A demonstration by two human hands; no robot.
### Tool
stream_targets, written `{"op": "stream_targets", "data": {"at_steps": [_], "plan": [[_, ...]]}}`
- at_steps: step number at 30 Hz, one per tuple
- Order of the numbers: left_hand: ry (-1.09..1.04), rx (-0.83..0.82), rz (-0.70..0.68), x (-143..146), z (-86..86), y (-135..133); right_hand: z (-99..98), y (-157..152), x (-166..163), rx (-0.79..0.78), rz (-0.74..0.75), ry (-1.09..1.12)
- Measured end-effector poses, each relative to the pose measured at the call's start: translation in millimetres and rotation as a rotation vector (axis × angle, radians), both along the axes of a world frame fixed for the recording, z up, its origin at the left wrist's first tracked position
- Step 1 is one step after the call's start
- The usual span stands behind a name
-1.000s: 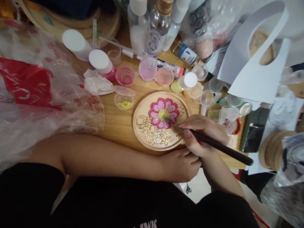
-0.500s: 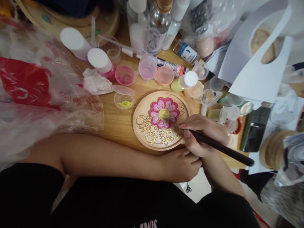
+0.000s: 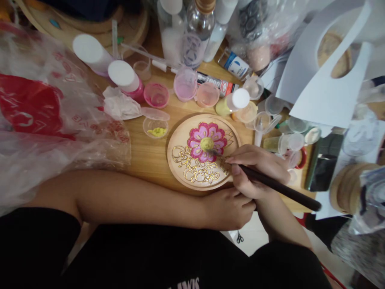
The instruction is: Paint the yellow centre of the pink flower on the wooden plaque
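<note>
My right hand (image 3: pixel 255 168) pinches a dark-handled paintbrush (image 3: pixel 279 186). Its bristle tip touches the lower right edge of the yellow centre of a painted flower (image 3: pixel 207 134). Pink petals with darker pink rims surround that centre. The flower lies on a round wooden board (image 3: pixel 176 174), where gold outlines run below and beside it without colour. Below my right hand, my left hand (image 3: pixel 230 208) is closed at the board's lower right, around what looks like its short handle; the fingers hide most of it. A small cup of yellow paint (image 3: pixel 155 127) stands left of the board.
Behind the board stand pink, lilac and peach paint cups (image 3: pixel 156 95), white-capped bottles (image 3: pixel 124 78) and a glue tube (image 3: pixel 218 83). A crumpled tissue (image 3: pixel 120 103) and plastic bag (image 3: pixel 60 120) lie left. Clear cups, a phone-like dark object (image 3: pixel 323 168) and white paper cutouts (image 3: pixel 321 104) crowd the right.
The view has shifted very slightly. Both hands, the brush and the board keep nearly the same positions, with the bristles still at the flower's yellow centre.
</note>
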State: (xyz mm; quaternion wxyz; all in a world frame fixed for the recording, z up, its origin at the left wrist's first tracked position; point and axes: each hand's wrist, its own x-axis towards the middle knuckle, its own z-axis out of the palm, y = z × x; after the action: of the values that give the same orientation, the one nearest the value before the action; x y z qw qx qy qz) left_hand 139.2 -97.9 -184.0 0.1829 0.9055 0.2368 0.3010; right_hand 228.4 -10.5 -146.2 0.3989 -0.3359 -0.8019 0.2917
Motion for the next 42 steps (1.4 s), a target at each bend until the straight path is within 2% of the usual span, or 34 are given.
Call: {"op": "stream_targets", "data": {"at_steps": [11, 15, 33, 42], "plan": [[-0.065, 0.021, 0.062, -0.3, 0.5, 1.6, -0.1, -0.4, 0.1, 0.009, -0.041, 0.017], [-0.065, 0.016, 0.07, 0.1, 0.3, 0.8, 0.7, -0.2, 0.0, -0.012, -0.03, -0.044], [0.009, -0.037, -0.042, 0.0, -2.1, -1.7, -2.0, 0.2, -1.5, 0.007, -0.004, 0.064], [-0.012, -0.024, -0.008, 1.1, -2.3, -0.9, -2.6, -1.0, -1.4, -0.037, 0.008, 0.009]]}}
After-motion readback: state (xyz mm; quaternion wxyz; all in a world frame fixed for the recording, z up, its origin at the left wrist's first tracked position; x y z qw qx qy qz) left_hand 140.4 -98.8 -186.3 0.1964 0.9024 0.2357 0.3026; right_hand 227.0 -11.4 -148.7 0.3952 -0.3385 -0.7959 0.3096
